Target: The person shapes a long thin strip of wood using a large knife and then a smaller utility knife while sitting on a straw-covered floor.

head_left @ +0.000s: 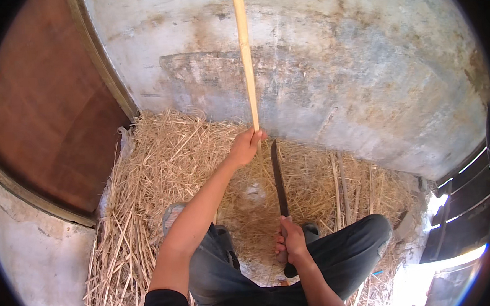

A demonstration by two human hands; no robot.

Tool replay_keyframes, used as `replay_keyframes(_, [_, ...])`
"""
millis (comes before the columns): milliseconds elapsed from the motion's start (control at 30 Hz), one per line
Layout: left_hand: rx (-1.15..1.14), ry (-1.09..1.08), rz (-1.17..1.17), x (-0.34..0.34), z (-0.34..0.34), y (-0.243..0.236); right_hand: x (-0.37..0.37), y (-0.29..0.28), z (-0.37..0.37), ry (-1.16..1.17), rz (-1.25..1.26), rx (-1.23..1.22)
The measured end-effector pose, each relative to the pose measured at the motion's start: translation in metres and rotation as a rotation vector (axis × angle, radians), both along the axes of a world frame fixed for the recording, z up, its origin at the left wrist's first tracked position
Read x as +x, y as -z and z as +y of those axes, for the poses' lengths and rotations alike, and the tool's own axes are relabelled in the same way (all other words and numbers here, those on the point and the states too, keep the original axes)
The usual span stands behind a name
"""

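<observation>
With my left arm stretched forward, my left hand (247, 146) is closed round the lower part of a long, pale yellow bamboo pole (246, 59). The pole rises past the top of the view. My right hand (291, 240), near my bent right knee, grips the handle of a machete (279, 176). Its dark, long blade points away from me, with the tip just right of and below my left hand. Blade and pole are apart. The pole's lower end below my left hand is hard to make out against the straw.
Dry straw and thin split stalks (162, 157) cover the ground around my feet. A stained grey wall (328, 54) stands ahead. On the left is a brown door panel (48, 108) in a wooden frame. Dark slats (463, 197) with bright gaps are at the right.
</observation>
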State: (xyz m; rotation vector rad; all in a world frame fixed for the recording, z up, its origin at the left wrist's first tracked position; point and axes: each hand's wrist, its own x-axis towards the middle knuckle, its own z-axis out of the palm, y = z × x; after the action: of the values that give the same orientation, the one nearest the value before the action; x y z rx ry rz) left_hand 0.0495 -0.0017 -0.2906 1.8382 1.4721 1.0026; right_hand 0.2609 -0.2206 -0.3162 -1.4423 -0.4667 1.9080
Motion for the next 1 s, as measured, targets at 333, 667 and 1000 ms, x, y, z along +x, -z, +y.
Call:
replay_keyframes(333, [-0.149,0.020,0.125,0.000,0.001,0.017,0.013,0.010,0.000,0.062,-0.018,-0.010])
replay_keyframes(667, [0.681,-0.172,-0.597,-0.013,0.000,-0.154,0.013,0.034,-0.006,0.046,-0.050,0.043])
replay_keyframes(1000, [0.546,0.242,-1.020,-0.078,-0.015,-0.313,-0.001,-0.006,-0.008,-0.028,-0.030,0.061])
